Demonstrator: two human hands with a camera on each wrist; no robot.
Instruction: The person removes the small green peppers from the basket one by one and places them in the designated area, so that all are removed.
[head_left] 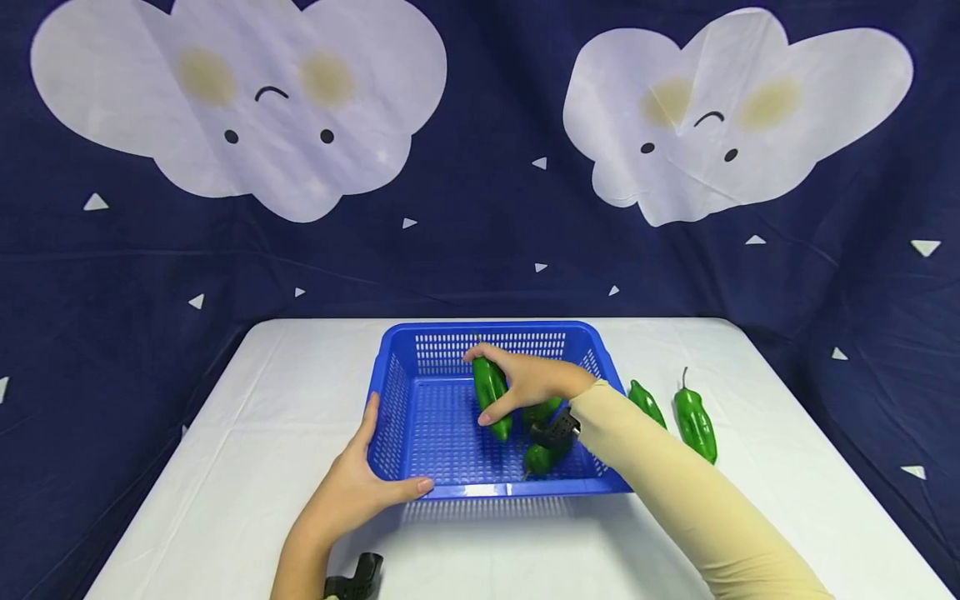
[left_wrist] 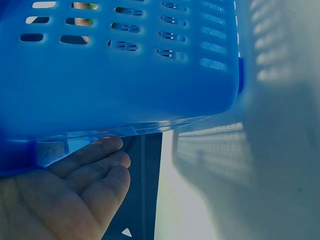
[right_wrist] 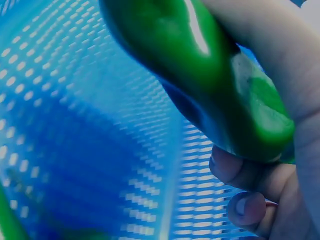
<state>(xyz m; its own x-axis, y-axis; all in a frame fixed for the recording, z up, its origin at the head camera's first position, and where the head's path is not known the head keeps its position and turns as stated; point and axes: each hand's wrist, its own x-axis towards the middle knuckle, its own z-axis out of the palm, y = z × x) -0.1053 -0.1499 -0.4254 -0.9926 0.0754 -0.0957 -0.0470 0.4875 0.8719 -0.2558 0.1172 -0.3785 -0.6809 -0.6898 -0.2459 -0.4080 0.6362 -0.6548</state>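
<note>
Over the inside of a blue plastic basket point(head_left: 442, 492), my right hand point(head_left: 532, 379) pinches a long green pepper point(head_left: 490, 390) between thumb and fingers. The right wrist view shows this glossy pepper point(right_wrist: 165, 55) close up, with curled fingertips point(right_wrist: 227, 165) beneath it. At the basket's front left corner is my left hand point(head_left: 352, 487), its thumb on the front rim and its fingers along the left side. In the left wrist view those fingers point(left_wrist: 100, 165) lie against the outside of the basket. More green peppers point(head_left: 538, 460) lie in the basket's right part, partly hidden by my right wrist.
Right of the basket, two green peppers point(head_left: 695, 423) lie on the white-covered table point(head_left: 247, 467); my sleeve point(head_left: 675, 492) passes close by them. A dark blue curtain point(head_left: 487, 250) with clouds hangs behind the table. Each wrist wears a black device point(head_left: 358, 577).
</note>
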